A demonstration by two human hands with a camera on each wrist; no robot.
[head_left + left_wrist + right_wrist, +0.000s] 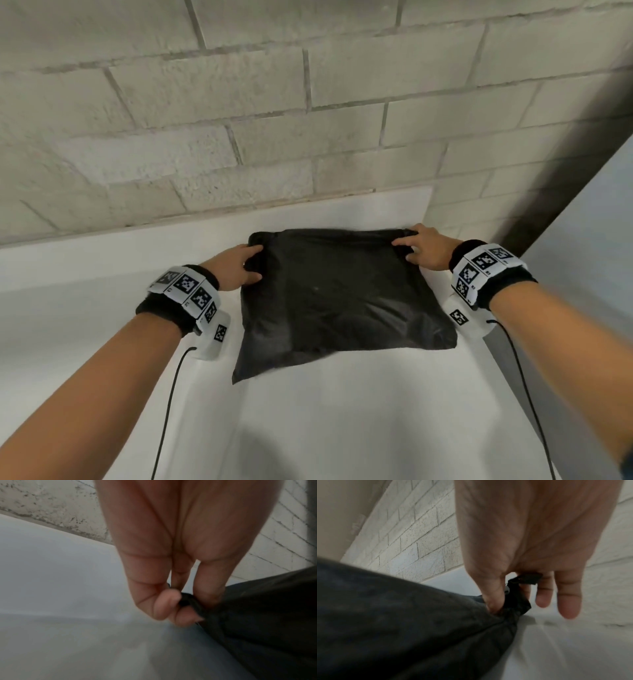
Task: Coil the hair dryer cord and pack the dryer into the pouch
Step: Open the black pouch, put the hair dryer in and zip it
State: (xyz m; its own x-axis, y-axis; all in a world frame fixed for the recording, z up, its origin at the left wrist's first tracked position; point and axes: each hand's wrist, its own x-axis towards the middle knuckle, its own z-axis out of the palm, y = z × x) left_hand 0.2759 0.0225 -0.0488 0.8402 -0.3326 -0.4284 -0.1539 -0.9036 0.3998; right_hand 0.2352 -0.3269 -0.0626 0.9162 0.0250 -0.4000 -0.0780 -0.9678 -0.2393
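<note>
Black pouch (339, 294) lies between both hands; left hand (236, 263) and right hand (423, 246) pinch its far corners.

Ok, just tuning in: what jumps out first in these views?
The black pouch lies flat in the middle of the white table, against a pale brick wall. The left hand pinches its far left corner and the right hand its far right corner. No dryer or cord is in sight; whether they are inside cannot be told.
</note>
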